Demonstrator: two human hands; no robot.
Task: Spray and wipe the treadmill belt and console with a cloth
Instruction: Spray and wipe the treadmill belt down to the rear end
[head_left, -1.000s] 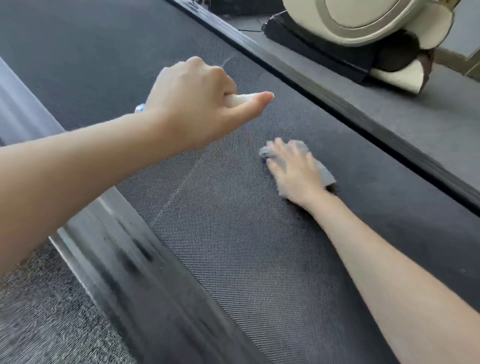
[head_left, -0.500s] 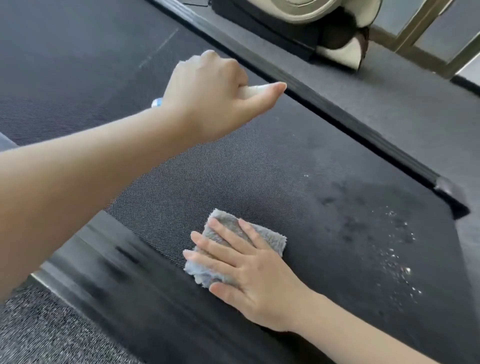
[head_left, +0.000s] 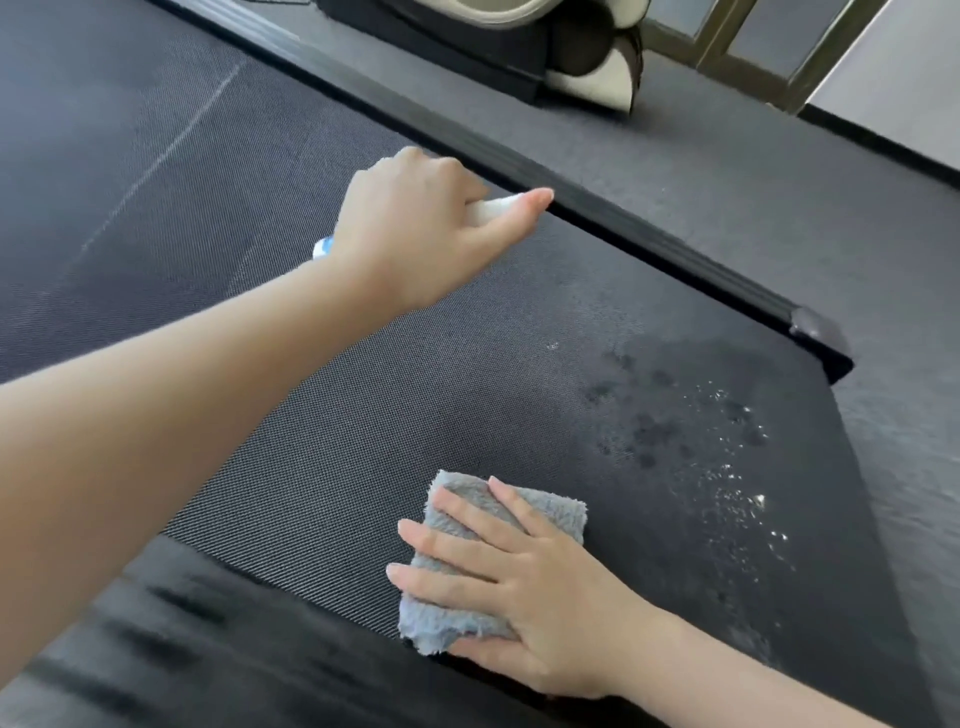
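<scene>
The black textured treadmill belt (head_left: 363, 415) fills most of the head view. My left hand (head_left: 415, 234) is held above it, fist closed around a small white spray bottle (head_left: 488, 209) with a blue end showing near the wrist. My right hand (head_left: 524, 587) lies flat with spread fingers on a folded grey fluffy cloth (head_left: 457, 519), pressing it onto the belt near the near side rail. Wet dark patches and white droplets (head_left: 727, 457) mark the belt to the right of the cloth. The console is out of view.
Black side rails run along the belt, the far rail (head_left: 623, 218) ending in a corner cap (head_left: 815, 332), the near rail (head_left: 208, 649) at the lower left. A beige and black massage chair base (head_left: 571, 57) stands on the grey carpet (head_left: 779, 208) beyond.
My right hand slid the cloth from the belt's middle to its near edge, then slightly right. The left hand with the bottle stayed raised. The view panned toward the belt's end, showing wet spots.
</scene>
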